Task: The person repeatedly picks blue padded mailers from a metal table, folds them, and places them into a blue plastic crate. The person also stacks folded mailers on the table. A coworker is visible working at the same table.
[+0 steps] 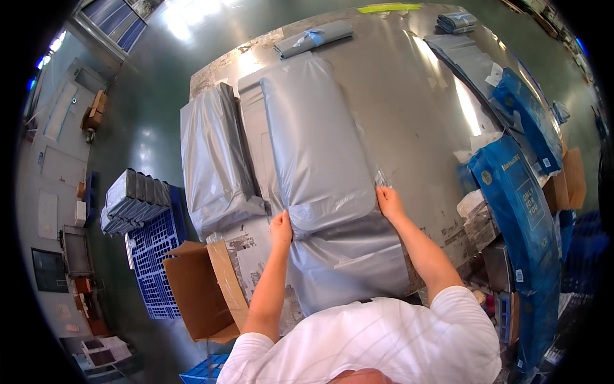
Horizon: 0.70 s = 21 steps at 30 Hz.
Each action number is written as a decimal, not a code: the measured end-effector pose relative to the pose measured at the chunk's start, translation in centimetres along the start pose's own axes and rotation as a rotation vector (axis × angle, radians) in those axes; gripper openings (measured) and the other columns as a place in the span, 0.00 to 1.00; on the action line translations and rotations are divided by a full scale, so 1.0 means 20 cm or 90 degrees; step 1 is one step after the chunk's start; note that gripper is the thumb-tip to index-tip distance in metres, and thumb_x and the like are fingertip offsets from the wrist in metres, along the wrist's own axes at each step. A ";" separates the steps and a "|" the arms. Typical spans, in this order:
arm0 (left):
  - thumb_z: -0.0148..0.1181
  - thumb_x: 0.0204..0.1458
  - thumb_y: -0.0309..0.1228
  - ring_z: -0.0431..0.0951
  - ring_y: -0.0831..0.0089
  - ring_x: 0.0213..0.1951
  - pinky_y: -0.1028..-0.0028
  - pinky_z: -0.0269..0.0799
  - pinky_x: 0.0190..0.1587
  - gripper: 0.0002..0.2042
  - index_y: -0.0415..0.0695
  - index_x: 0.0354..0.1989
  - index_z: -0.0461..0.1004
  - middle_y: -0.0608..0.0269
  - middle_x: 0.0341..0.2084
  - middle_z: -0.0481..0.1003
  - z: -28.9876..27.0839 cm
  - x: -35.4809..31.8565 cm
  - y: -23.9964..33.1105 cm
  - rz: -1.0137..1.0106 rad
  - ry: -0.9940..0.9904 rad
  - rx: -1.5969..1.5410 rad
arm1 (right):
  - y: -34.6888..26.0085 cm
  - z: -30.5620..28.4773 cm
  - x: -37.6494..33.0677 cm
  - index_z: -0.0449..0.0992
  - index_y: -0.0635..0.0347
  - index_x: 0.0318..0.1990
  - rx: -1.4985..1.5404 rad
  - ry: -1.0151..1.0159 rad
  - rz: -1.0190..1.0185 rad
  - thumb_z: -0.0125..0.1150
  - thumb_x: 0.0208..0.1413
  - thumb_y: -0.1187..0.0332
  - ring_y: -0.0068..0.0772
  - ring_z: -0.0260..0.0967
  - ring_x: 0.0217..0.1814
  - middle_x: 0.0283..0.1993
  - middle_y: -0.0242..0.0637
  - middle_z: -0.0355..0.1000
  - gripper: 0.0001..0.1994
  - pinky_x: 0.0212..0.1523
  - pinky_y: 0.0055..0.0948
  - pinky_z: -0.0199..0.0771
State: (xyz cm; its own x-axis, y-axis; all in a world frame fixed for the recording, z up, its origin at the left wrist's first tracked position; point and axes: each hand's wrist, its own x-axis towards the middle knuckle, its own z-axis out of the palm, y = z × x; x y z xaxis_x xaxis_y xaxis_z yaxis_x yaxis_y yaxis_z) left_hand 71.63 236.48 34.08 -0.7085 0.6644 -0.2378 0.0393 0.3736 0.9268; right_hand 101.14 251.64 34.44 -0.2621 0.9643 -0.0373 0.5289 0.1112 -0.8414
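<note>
In front of me on the metal table (425,166) lies a long grey plastic bag (316,128) around a flat, rectangular bundle. The bag's loose near end (348,256) drapes toward my body over the table's front edge. My left hand (280,227) is closed on the bag's left edge, near the bundle's near corner. Across from it, my right hand (389,201) grips the right edge, where some clear crumpled film (382,179) shows. To the left, a second grey plastic-wrapped bundle (217,153) lies alongside.
A folded grey bundle with a blue tie (313,40) lies at the far edge. Blue printed bags (518,211) hang along the table's right side. An open cardboard box (198,291) stands at front left, near a blue pallet (157,256) with stacked grey packs (134,198).
</note>
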 end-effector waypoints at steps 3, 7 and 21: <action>0.50 0.53 0.32 0.70 0.73 0.24 0.70 0.66 0.29 0.11 0.37 0.28 0.73 0.61 0.20 0.73 -0.02 0.06 0.10 0.125 -0.048 0.302 | 0.01 -0.03 0.12 0.71 0.64 0.40 -0.004 -0.139 0.067 0.46 0.56 0.59 0.39 0.70 0.32 0.30 0.46 0.71 0.16 0.32 0.35 0.67; 0.54 0.50 0.43 0.70 0.67 0.43 0.69 0.65 0.44 0.22 0.40 0.48 0.67 0.56 0.43 0.71 0.04 0.18 0.17 -0.091 -0.057 -0.131 | -0.12 0.02 0.25 0.61 0.63 0.57 0.534 -0.086 0.216 0.47 0.56 0.56 0.35 0.64 0.52 0.52 0.45 0.66 0.25 0.48 0.30 0.65; 0.54 0.48 0.41 0.69 0.66 0.47 0.71 0.65 0.49 0.30 0.37 0.58 0.58 0.53 0.48 0.67 -0.77 0.16 0.90 -0.004 0.020 -0.305 | -1.12 0.34 0.10 0.52 0.61 0.59 0.678 -0.337 0.175 0.54 0.51 0.60 0.36 0.62 0.53 0.53 0.45 0.61 0.30 0.50 0.35 0.66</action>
State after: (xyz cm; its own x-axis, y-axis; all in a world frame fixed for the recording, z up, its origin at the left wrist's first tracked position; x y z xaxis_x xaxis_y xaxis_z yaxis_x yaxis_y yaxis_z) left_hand 59.22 235.31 54.55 -0.7295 0.6399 -0.2416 -0.2884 0.0326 0.9570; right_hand 83.37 249.39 49.54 -0.6731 0.6805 -0.2894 -0.2421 -0.5726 -0.7833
